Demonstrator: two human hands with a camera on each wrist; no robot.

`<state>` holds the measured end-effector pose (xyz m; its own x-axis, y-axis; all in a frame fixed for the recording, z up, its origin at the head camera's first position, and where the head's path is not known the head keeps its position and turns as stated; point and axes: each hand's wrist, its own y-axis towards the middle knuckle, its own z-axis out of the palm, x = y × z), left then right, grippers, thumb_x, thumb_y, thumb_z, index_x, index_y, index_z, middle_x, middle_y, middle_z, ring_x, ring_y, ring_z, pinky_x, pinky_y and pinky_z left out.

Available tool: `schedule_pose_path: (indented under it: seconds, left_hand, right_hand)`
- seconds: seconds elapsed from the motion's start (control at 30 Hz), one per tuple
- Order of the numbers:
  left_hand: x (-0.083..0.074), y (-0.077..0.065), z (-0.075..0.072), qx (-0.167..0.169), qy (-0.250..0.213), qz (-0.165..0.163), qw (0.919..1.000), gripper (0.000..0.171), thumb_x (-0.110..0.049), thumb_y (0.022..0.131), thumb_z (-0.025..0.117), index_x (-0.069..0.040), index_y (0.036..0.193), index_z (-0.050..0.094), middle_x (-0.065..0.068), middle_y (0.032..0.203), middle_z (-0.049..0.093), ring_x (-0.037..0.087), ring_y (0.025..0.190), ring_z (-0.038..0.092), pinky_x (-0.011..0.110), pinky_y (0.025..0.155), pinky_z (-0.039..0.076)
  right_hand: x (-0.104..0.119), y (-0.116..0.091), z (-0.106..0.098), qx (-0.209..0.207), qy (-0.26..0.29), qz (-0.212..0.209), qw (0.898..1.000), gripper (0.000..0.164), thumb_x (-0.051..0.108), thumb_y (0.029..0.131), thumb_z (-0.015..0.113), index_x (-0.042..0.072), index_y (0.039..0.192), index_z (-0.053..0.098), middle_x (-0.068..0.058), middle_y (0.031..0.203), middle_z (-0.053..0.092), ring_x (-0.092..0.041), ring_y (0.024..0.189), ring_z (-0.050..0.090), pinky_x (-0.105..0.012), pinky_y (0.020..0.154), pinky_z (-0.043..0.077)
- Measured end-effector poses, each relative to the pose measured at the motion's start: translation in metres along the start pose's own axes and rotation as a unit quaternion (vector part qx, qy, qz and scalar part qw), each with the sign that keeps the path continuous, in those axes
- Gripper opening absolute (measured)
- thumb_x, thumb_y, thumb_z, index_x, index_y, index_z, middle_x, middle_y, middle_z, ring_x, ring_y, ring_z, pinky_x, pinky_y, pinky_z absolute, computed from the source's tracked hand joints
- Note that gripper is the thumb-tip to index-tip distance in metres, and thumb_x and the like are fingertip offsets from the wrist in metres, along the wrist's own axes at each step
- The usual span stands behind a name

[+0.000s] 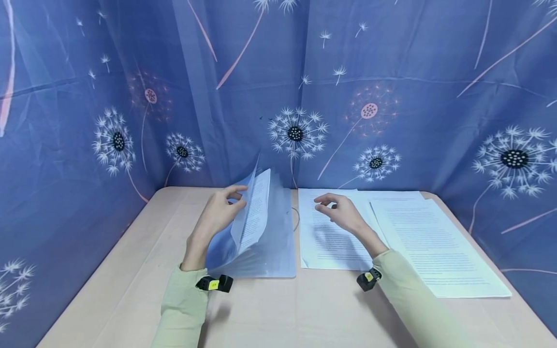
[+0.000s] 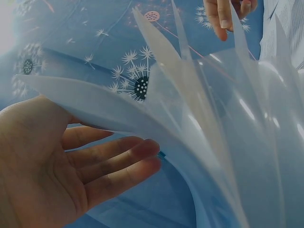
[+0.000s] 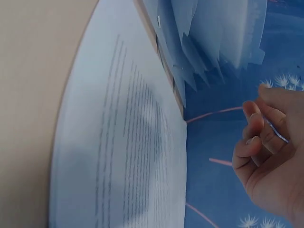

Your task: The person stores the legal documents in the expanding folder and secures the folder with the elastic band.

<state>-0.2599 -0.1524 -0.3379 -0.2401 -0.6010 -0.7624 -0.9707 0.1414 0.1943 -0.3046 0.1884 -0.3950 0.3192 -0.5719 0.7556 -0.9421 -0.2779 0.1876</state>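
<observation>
A clear blue display book [image 1: 278, 251] stands partly fanned, its plastic pockets raised. A printed sheet [image 1: 256, 212] shows inside one raised pocket. My left hand [image 1: 222, 208] is at the left of the raised pockets, thumb and index tips right at a leaf. In the left wrist view the left hand's fingers [image 2: 123, 164] reach out loosely along that leaf, which hides the thumb. My right hand [image 1: 341, 210] hovers over a stack of printed papers [image 1: 322, 246], fingers loosely curled and nothing seen held. The right wrist view shows the same right hand [image 3: 270, 156] beside the papers [image 3: 118, 142].
More printed papers [image 1: 439, 251] overlap at the right of the table [image 1: 270, 314]. A thin loop [image 1: 297, 220] lies between the book and the papers. A blue dandelion-print curtain [image 1: 243, 111] surrounds the table at the back and sides.
</observation>
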Motion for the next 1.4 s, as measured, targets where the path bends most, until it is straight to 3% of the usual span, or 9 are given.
schedule_pose_path:
  seconds: [0.33,0.6,0.93,1.27,1.4]
  left_hand:
    - [0.000,-0.001,-0.001,-0.002,0.004,0.000,1.0000,0.045,-0.023,0.096,0.053,-0.019,0.141,0.057,0.011,0.121,0.066,0.023,0.079,0.061,0.033,0.061,0.048]
    - [-0.002,-0.001,0.000,-0.001,0.003,0.002,1.0000,0.045,-0.024,0.096,0.054,-0.020,0.140,0.057,0.011,0.120,0.066,0.023,0.078,0.061,0.033,0.061,0.048]
    - [0.000,0.000,0.000,0.001,0.006,0.003,1.0000,0.045,-0.023,0.096,0.054,-0.020,0.141,0.057,0.012,0.121,0.065,0.024,0.089,0.064,0.033,0.063,0.049]
    - [0.001,0.000,-0.001,0.003,0.003,-0.003,1.0000,0.045,-0.023,0.096,0.053,-0.020,0.141,0.056,0.012,0.121,0.065,0.023,0.082,0.062,0.033,0.061,0.048]
    - [0.000,0.000,-0.001,0.006,0.004,-0.002,1.0000,0.045,-0.023,0.096,0.053,-0.021,0.141,0.056,0.012,0.121,0.065,0.023,0.079,0.061,0.033,0.060,0.048]
  right_hand:
    - [-0.016,-0.009,-0.015,-0.006,-0.010,0.006,1.000,0.035,0.030,0.099,0.060,0.010,0.127,0.065,-0.016,0.114,0.069,-0.040,0.075,0.062,-0.049,0.068,0.054]
    - [-0.025,-0.017,-0.025,-0.018,-0.022,0.028,0.999,0.033,0.029,0.099,0.060,0.011,0.126,0.066,-0.014,0.114,0.069,-0.040,0.086,0.065,-0.047,0.069,0.055]
    - [-0.037,-0.026,-0.039,-0.023,-0.040,0.037,0.998,0.035,0.030,0.100,0.059,0.009,0.127,0.064,-0.015,0.111,0.068,-0.040,0.075,0.062,-0.044,0.066,0.054]
    - [-0.049,-0.036,-0.054,-0.034,-0.059,0.048,0.997,0.036,0.031,0.100,0.059,0.008,0.127,0.064,-0.019,0.114,0.066,-0.036,0.079,0.065,-0.043,0.068,0.055]
    - [-0.056,-0.040,-0.058,-0.038,-0.066,0.053,0.996,0.036,0.029,0.100,0.059,0.006,0.128,0.063,-0.019,0.111,0.067,-0.036,0.075,0.063,-0.035,0.062,0.053]
